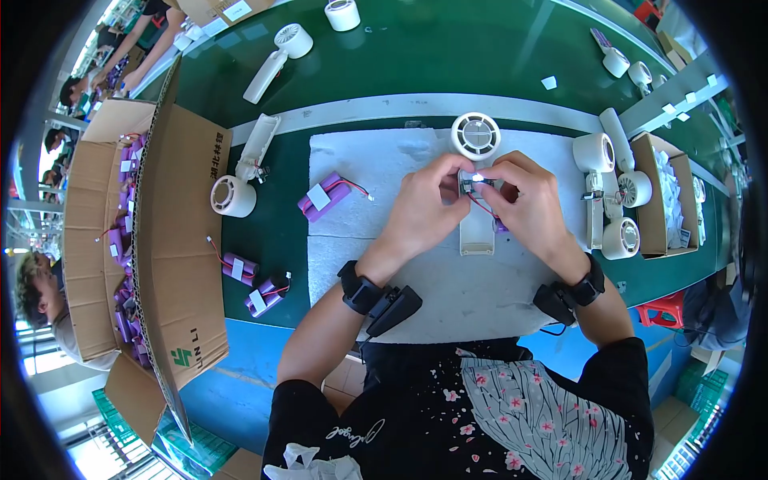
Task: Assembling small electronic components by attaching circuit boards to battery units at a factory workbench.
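A white handheld fan [476, 138] lies on a white foam mat [376, 264], its round head pointing away from me and its open handle toward me. My left hand [428, 204] and my right hand [528, 200] meet over the handle, fingertips pinched on a small white connector with red wires. A purple battery pack shows partly under my right hand. Both wrists wear black bands with small black units.
A purple battery pack [324, 196] lies on the mat's left part. Two more packs [256, 284] rest on the green table beside an open cardboard box [172, 240] of packs. Open white fans [240, 180] lie left; several fans [612, 192] and a small box [668, 200] stand right.
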The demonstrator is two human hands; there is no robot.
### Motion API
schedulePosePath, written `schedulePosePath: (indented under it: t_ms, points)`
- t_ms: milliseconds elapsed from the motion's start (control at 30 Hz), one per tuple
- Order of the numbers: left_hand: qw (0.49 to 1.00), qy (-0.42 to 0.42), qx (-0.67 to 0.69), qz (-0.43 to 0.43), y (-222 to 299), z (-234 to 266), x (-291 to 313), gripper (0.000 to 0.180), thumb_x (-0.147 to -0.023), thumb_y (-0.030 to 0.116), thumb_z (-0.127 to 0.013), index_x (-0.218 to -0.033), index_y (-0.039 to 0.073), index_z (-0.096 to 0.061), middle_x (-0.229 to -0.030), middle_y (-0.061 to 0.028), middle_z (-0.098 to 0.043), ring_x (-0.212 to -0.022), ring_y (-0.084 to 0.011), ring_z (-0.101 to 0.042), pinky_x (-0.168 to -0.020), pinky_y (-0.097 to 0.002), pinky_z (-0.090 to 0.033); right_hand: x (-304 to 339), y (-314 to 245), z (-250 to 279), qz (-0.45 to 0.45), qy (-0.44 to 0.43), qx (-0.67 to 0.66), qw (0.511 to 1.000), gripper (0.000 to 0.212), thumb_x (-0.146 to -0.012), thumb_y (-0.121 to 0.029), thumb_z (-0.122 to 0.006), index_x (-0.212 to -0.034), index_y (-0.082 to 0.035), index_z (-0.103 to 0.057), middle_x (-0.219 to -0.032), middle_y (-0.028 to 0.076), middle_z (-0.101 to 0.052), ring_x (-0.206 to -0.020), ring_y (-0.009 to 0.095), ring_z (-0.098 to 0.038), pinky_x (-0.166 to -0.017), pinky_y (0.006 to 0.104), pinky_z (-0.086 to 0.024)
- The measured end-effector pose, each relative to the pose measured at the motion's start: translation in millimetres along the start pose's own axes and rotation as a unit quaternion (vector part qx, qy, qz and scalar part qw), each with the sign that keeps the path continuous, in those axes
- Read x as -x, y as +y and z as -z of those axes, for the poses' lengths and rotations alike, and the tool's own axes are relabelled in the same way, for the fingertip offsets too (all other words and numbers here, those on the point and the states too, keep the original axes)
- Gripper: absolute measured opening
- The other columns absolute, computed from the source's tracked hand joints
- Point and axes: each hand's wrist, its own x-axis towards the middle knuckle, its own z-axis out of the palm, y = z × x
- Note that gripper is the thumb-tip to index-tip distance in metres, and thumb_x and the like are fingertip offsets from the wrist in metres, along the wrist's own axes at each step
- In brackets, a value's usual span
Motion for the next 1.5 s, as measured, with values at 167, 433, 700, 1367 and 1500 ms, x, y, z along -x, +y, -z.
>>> schedulePosePath:
  t_ms: [167, 433, 700, 1367, 1500]
  points:
    - [1.000, -0.002, -0.003, 0.006, 1.9, -0.4, -0.1, 0.036, -0.080, -0.004, -0.062, -0.114, -0.001, -0.055, -0.102, -0.0098, -0.065, -0.087, -0.0131, -0.064, -0.079, -0.0274, -0.053, 0.4, 1.0, 0.7, 0.003, 0.004, 0.001, 1.000, 0.015, -0.077, 0.000, -0.073, -0.091, 0.000, -0.068, -0.086, 0.007, -0.063, -0.054, 0.010, -0.059, -0.049, 0.0226, -0.046]
    - [1.000, 0.015, 0.001, -0.020, 0.8, -1.0, 0.7, 0.034, -0.078, -0.001, -0.063, -0.111, 0.001, -0.056, -0.097, -0.0118, -0.067, -0.081, -0.0159, -0.066, -0.077, -0.0297, -0.054, -0.3, 1.1, 1.0, -0.035, -0.011, -0.008, 0.999, 0.014, -0.077, 0.000, -0.073, -0.090, 0.001, -0.068, -0.087, 0.007, -0.063, -0.054, 0.010, -0.058, -0.049, 0.0227, -0.045]
    - [1.000, -0.002, -0.003, -0.013, 1.0, 1.1, 1.0, 0.035, -0.079, -0.002, -0.062, -0.113, 0.001, -0.056, -0.102, -0.0117, -0.066, -0.084, -0.0143, -0.065, -0.079, -0.0289, -0.054, -1.6, 0.3, 3.3, -0.042, -0.019, -0.001, 0.999, 0.015, -0.077, -0.002, -0.073, -0.090, 0.001, -0.069, -0.083, 0.008, -0.063, -0.051, 0.011, -0.058, -0.048, 0.0250, -0.045]
    - [0.992, -0.038, -0.081, -0.088, -1.7, 8.7, -4.0, 0.029, -0.086, 0.001, -0.061, -0.112, 0.011, -0.069, -0.103, -0.0103, -0.067, -0.090, -0.0210, -0.066, -0.078, -0.0300, -0.051, -3.7, 3.7, 34.4, 0.003, -0.118, 0.016, 0.993, 0.014, -0.080, -0.003, -0.070, -0.090, 0.003, -0.064, -0.087, 0.012, -0.066, -0.065, 0.018, -0.062, -0.059, 0.0272, -0.049]
    - [0.991, -0.062, -0.077, -0.089, 3.0, 13.9, -2.3, 0.032, -0.081, 0.003, -0.064, -0.112, 0.011, -0.070, -0.105, -0.0083, -0.066, -0.089, -0.0182, -0.063, -0.079, -0.0288, -0.049, 18.1, -10.7, 61.3, 0.087, -0.133, 0.181, 0.971, 0.019, -0.077, -0.002, -0.072, -0.094, 0.003, -0.065, -0.092, 0.014, -0.067, -0.071, 0.024, -0.064, -0.065, 0.0329, -0.052]
